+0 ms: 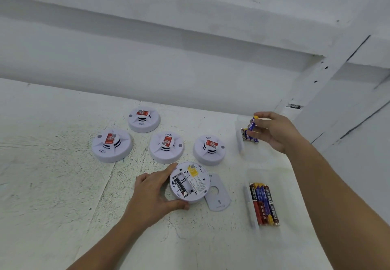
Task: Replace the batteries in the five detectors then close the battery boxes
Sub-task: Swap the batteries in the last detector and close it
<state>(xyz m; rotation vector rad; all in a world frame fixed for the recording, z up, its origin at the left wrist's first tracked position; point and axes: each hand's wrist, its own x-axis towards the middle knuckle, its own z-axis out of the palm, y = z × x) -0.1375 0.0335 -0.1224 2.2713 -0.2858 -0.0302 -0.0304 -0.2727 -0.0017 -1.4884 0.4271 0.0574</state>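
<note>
My left hand [156, 191] curls round the upturned detector [190, 182], whose second slot looks bare. My right hand [276, 131] pinches a blue battery [253, 123] above its tray [240, 145]. Best to check polarity and seat the spring end first.

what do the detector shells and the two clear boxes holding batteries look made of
Detector shells: matte white moulded plastic, judging by the smooth cast ribs. Clear boxes: see-through, slightly frosted plastic, probably, since the batteries show through the walls.

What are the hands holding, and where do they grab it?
Left hand grips the open detector by its rim. Right hand pinches a blue battery, its gold tip sticking out.
</note>
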